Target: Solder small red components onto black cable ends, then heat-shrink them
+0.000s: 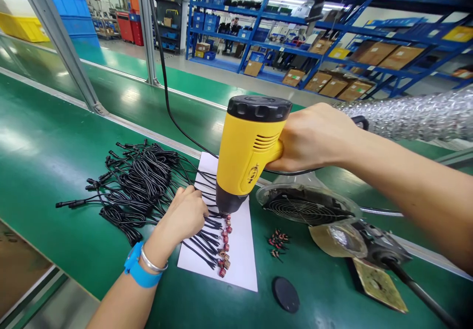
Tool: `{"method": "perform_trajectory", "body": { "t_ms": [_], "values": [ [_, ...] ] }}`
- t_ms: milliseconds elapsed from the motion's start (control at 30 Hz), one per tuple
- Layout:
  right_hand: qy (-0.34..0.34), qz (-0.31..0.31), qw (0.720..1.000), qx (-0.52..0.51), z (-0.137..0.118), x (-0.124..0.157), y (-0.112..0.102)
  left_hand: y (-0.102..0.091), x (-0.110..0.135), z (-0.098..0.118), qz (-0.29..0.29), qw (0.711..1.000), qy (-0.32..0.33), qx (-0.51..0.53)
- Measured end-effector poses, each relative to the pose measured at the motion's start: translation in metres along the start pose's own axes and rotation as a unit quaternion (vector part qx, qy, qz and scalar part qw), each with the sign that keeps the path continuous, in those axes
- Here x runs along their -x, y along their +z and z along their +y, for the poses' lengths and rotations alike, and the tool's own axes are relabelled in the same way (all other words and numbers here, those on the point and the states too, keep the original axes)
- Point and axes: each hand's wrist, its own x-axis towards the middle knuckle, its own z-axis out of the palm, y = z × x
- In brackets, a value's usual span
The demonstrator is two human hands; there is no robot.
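My right hand point(314, 134) is wrapped around the handle of a yellow heat gun point(246, 144), whose black nozzle points down at a sheet of white paper point(240, 272). Beneath and beside the nozzle, a row of small red and copper-coloured coils point(225, 246) lies at the ends of black cables. My left hand point(187, 212), with a blue band and a silver bangle at the wrist, is closed over one of these cables, just left of the nozzle; its fingertips are partly hidden. A tangled bundle of black cables with connectors point(148, 176) spreads over the green table to the left.
Small red and black parts point(279, 240) and a black disc point(286, 294) lie right of the paper. Further right are a fan with a wire guard point(306, 208) and a dark device on a stand point(382, 245). A foil duct point(410, 115) and metal posts point(61, 38) stand behind.
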Motion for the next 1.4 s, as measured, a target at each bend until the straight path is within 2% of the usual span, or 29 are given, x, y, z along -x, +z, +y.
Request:
{"method": "perform_trajectory", "body": {
  "t_ms": [267, 500, 667, 900, 1033, 1233, 1400],
  "values": [
    [0.021, 0.022, 1.000, 0.007, -0.001, 0.006, 0.001, -0.002, 0.000, -0.002, -0.003, 1.000, 0.006, -0.003],
    [0.010, 0.057, 0.998, -0.011, -0.002, 0.009, 0.003, 0.000, 0.000, -0.002, -0.016, 1.000, 0.012, 0.003],
    [0.020, 0.065, 0.998, -0.014, -0.002, 0.014, 0.003, 0.000, 0.001, -0.007, 0.016, 1.000, 0.008, 0.001],
    [0.026, 0.056, 0.998, -0.011, -0.003, 0.019, 0.003, -0.010, 0.006, -0.010, 0.054, 0.998, -0.019, -0.020],
    [0.051, 0.052, 0.997, -0.019, -0.008, 0.022, 0.003, -0.014, 0.010, -0.014, 0.077, 0.996, -0.039, -0.023],
    [0.062, 0.060, 0.996, -0.016, -0.010, 0.028, -0.001, -0.016, 0.011, -0.014, 0.045, 0.999, -0.016, -0.006],
    [0.066, 0.056, 0.996, -0.025, -0.012, 0.029, -0.005, -0.018, 0.012, -0.013, 0.042, 0.999, -0.009, -0.014]
  ]
}}
